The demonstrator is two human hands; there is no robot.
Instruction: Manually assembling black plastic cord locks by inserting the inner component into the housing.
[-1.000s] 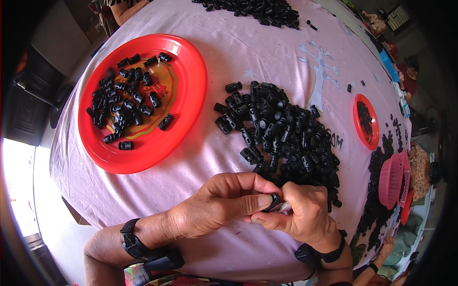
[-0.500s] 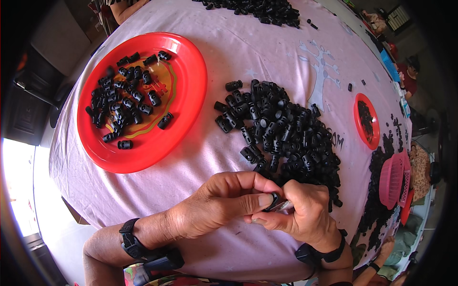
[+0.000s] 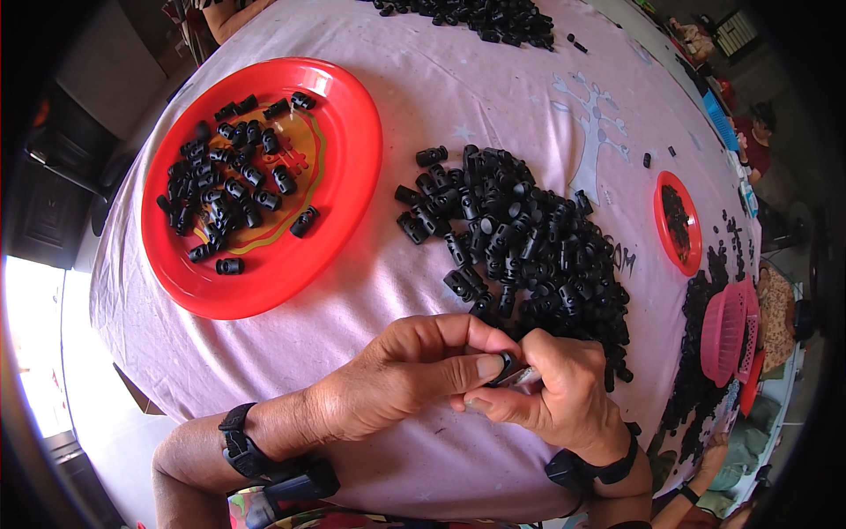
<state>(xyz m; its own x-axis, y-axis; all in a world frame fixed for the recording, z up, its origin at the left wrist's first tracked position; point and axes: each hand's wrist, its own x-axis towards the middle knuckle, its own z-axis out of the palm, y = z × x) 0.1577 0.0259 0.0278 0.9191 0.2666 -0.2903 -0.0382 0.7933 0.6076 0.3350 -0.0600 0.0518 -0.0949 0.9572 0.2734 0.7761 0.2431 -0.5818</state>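
My left hand [image 3: 423, 370] pinches a small black plastic cord lock [image 3: 504, 368] between thumb and forefinger, near the front of the table. Closed right beside it, my right hand [image 3: 564, 397] grips a thin, pale, shiny piece [image 3: 529, 376] whose end meets the cord lock. Most of that piece is hidden by the fingers, so its kind is unclear. Just beyond both hands lies a large heap of black cord locks [image 3: 529, 238]. To the left, a big red plate [image 3: 344, 203] with a yellow patterned middle carries many more of them, loosely scattered.
A pink cloth [image 3: 379, 476] covers the table. At the far edge sits another black heap [image 3: 485, 18]. Along the right are a small red dish [image 3: 693, 238] of dark parts, a pink basket [image 3: 723, 335] and spread black pieces [image 3: 683, 397]. Another person's arm [image 3: 233, 19] rests at the far left.
Almost nothing differs. My fingers have shifted very slightly around the cord lock, and the plate appears a touch higher and further left in view.
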